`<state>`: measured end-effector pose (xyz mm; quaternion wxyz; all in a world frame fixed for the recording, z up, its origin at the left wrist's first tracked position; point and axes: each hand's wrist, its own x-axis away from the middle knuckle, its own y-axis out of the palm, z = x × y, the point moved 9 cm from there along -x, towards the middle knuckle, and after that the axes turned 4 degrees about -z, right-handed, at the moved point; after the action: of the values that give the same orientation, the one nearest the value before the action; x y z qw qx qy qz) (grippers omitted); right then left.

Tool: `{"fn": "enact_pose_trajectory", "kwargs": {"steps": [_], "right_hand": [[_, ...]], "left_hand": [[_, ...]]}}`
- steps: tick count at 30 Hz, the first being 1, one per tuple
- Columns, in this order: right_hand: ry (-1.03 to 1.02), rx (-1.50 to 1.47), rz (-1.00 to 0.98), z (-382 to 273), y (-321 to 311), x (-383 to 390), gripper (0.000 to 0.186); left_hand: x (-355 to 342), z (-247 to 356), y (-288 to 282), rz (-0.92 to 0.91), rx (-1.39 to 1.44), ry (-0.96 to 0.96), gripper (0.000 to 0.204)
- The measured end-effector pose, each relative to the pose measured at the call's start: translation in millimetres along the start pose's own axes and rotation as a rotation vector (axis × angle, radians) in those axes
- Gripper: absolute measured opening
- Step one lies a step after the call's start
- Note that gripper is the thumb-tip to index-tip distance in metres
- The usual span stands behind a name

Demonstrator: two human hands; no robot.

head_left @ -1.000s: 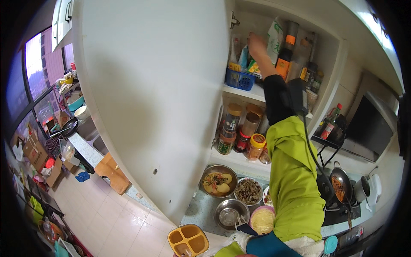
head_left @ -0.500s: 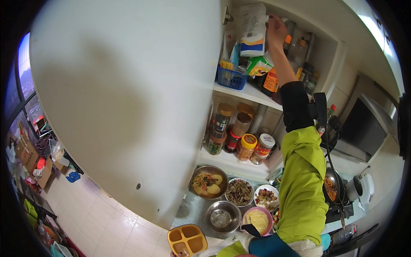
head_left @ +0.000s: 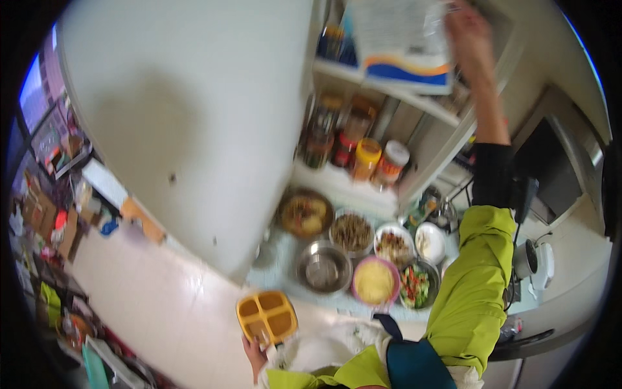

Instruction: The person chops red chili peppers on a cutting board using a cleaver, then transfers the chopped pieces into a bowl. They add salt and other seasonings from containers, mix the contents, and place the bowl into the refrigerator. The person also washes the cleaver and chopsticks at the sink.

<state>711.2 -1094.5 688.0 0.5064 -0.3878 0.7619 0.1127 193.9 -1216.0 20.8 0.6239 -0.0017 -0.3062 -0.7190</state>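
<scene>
My right hand [head_left: 470, 35] is raised at the upper cupboard, its fingers closed on the top right of a white bag [head_left: 402, 52] with an orange and blue band, slightly blurred. The bag hangs in front of the upper shelf [head_left: 334, 68], hiding much of it. Low in the view, my left hand [head_left: 254, 351] holds a yellow four-compartment tray [head_left: 267, 303] by its near edge, over the floor. Jars [head_left: 367, 159] with coloured lids line the lower shelf, below the bag.
The open cupboard door [head_left: 227, 97] fills the centre left. Bowls of food [head_left: 352, 231] crowd the counter below the shelves, beside an empty steel bowl [head_left: 324, 266]. A range hood [head_left: 551, 162] is at the right. Boxes [head_left: 45, 220] and clutter line the far left.
My right hand has lifted the white bag up and out of the shelf toward me. The view has shifted, showing more of the counter and my left hand with the tray.
</scene>
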Motion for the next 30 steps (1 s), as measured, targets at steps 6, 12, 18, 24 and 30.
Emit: {"fn": "enact_pose_trajectory", "kwargs": {"steps": [6, 12, 18, 24, 30], "right_hand": [[0.113, -0.021, -0.08, -33, -12, 168, 0.026], [0.373, -0.473, -0.16, -27, -5, 287, 0.028], [0.388, 0.161, -0.209, -54, -14, 293, 0.022], [-0.19, 0.677, 0.174, -106, -38, 181, 0.019], [-0.202, 0.49, 0.42, -71, -15, 12, 0.02]], "left_hand": [[11, 13, -12, 0.041, 0.06, -0.009, 0.036], [-2, 20, -1, 0.021, -0.029, -0.049, 0.031], [1, 5, 24, -0.008, 0.01, -0.091, 0.03], [22, -15, 19, 0.059, 0.069, -0.079, 0.033], [22, -10, -30, 0.109, 0.004, -0.159, 0.034]]}}
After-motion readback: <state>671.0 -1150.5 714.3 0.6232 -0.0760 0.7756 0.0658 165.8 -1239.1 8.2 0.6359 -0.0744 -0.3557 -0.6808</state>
